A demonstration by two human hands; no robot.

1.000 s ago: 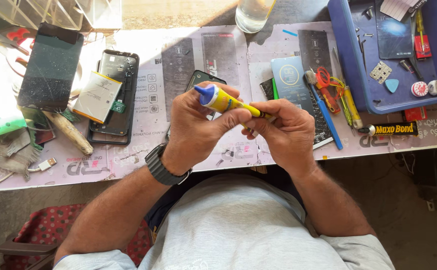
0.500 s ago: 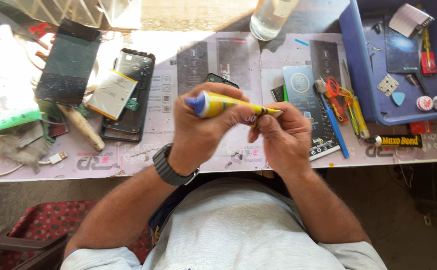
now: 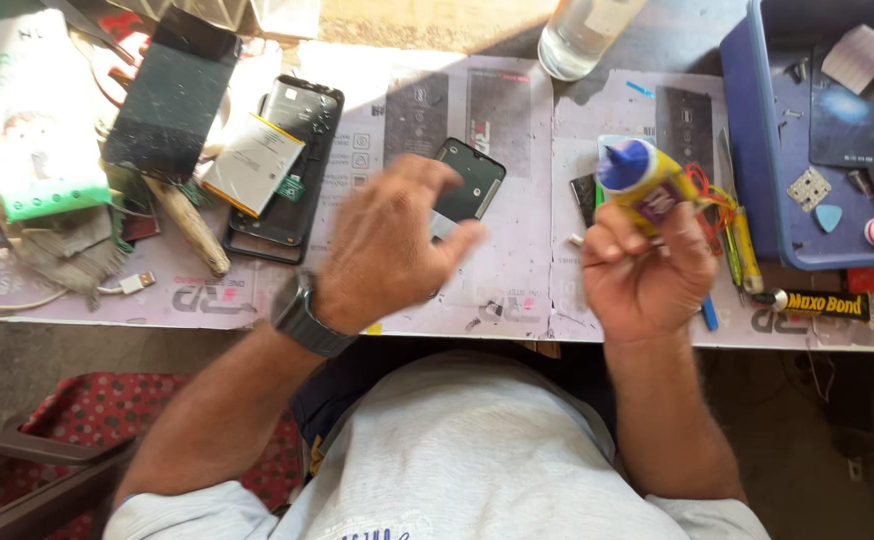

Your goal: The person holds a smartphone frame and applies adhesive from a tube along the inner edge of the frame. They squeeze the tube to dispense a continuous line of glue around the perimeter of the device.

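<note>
Right hand (image 3: 647, 270) grips a light, squeezable glue tube (image 3: 647, 185) mid-body, best held gently; left hand (image 3: 387, 250), open and blurred, hovers beside.

The 2 hands came apart: the left hand (image 3: 387, 250) let go and swung away, blurred, while the right hand (image 3: 647, 265) kept the yellow glue tube (image 3: 647, 180), now upright.

Glue tube (image 3: 647, 185): glossy plastic, yellow w/ blue cap. Phone back (image 3: 467, 180): smooth dark plastic, semi-gloss. Worktop (image 3: 517, 290): matt printed paper sheets. Tray (image 3: 757, 150): matt blue plastic. Watch (image 3: 302, 315): dark matt band.
</note>
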